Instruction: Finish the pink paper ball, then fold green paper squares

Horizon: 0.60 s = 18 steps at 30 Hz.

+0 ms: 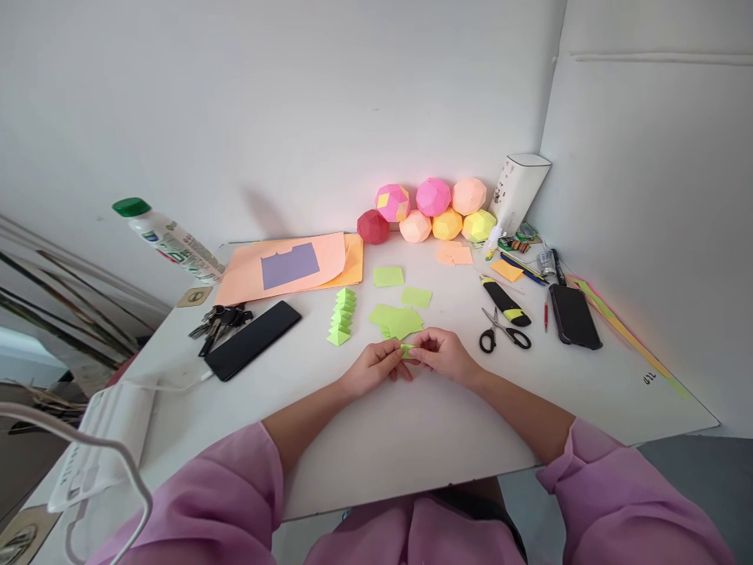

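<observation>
Between my two hands is a small green paper piece [406, 351], pinched at both ends near the middle of the table. My left hand [376, 367] grips its left end with thumb and finger, and my right hand [442, 353] its right end; the fingers cover most of it. Just beyond them lies a loose pile of green paper pieces [397, 320]. Two flat green rectangles, one paper slip [388, 276] and another slip [416, 297], lie farther back. To the left stands a row of folded green paper units [342, 318], nested together.
Scissors [501, 331], a box cutter [504, 301] and a black phone [575, 316] lie at the right. Several faceted paper balls [434, 197] are stacked against the wall. Orange sheets [247, 275], keys [220, 322], another phone [254, 340] and a bottle [173, 243] are at the left.
</observation>
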Motion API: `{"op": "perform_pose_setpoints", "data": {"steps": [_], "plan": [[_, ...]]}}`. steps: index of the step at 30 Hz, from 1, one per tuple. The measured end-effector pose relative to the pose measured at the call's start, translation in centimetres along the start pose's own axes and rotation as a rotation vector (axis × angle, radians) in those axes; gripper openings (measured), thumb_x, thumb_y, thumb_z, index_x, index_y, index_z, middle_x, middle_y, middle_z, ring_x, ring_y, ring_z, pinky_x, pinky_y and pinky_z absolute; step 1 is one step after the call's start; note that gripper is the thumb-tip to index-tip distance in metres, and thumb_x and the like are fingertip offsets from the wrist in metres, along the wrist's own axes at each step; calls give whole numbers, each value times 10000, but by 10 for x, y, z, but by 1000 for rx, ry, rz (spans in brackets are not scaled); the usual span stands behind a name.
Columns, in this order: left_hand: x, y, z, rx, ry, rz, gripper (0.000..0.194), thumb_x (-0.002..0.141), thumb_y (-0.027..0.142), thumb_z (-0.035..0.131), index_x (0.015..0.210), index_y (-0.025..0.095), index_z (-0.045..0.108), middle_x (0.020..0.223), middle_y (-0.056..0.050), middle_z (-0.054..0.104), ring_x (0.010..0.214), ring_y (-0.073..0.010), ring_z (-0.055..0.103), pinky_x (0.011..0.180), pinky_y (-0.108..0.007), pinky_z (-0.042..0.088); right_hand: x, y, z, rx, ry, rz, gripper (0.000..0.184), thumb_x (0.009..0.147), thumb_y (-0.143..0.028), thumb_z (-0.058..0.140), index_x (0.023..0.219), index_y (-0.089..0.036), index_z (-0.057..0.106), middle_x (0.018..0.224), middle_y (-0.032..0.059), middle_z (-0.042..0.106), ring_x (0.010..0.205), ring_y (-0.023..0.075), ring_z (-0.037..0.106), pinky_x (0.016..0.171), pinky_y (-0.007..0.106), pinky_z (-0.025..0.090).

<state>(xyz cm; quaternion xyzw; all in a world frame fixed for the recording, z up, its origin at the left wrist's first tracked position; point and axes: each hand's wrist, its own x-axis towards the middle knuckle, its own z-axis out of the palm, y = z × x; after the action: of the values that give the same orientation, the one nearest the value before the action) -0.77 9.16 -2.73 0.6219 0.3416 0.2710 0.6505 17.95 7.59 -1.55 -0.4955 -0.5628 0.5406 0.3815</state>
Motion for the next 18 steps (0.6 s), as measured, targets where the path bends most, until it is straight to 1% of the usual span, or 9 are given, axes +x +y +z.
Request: {"op": "perform_pose_setpoints", "data": {"steps": [3,5,8,10,12,16,18], "plan": [[-1,1,0,18,-28,12,381,866,499,517,968,145,619,743,-79,723,655,-165,652,583,-253,450,0,-1,-1,19,-57,4,258,734,-386,697,837,-159,631,651,3,609,618,131,581,480,227,426],[-1,2,-1,13,-42,2,377,864,500,520,963,150,620,787,-80,721,656,-160,653,584,-249,444,0,-2,-1,20,-88,-8,254,749,-398,684,830,-161,642,639,1,609,596,124,564,481,230,419],[-1,1,0,-2,-48,-26,379,860,508,513,948,156,620,866,-84,719,554,-113,596,552,-240,428,-1,-3,-2,3,-77,-40,254,764,-413,667,763,-163,626,574,-16,579,521,103,505,467,234,396],[-1,1,1,1,-42,-28,357,843,493,543,936,156,617,907,-86,715,508,-90,551,533,-237,423,-1,-4,-2,-4,-61,-45,264,769,-419,660,750,-160,614,549,-23,561,488,92,474,461,235,391],[-1,2,2,19,-18,-32,325,824,469,578,907,157,614,892,-80,715,485,-84,534,520,-236,421,-1,-4,-2,9,-45,-31,272,760,-423,664,755,-157,608,552,-26,555,484,91,481,464,235,403],[-1,5,4,40,42,-46,284,819,447,590,802,164,589,738,-40,706,437,-82,520,485,-229,394,1,-1,-2,78,-42,7,279,743,-424,675,746,-156,595,578,-33,550,491,90,513,463,227,411],[-1,6,3,15,39,-47,284,816,441,597,775,161,580,698,-33,696,436,-85,524,473,-226,376,2,0,-2,115,-50,15,282,740,-423,678,743,-155,591,596,-35,552,484,82,512,460,222,406]]}}
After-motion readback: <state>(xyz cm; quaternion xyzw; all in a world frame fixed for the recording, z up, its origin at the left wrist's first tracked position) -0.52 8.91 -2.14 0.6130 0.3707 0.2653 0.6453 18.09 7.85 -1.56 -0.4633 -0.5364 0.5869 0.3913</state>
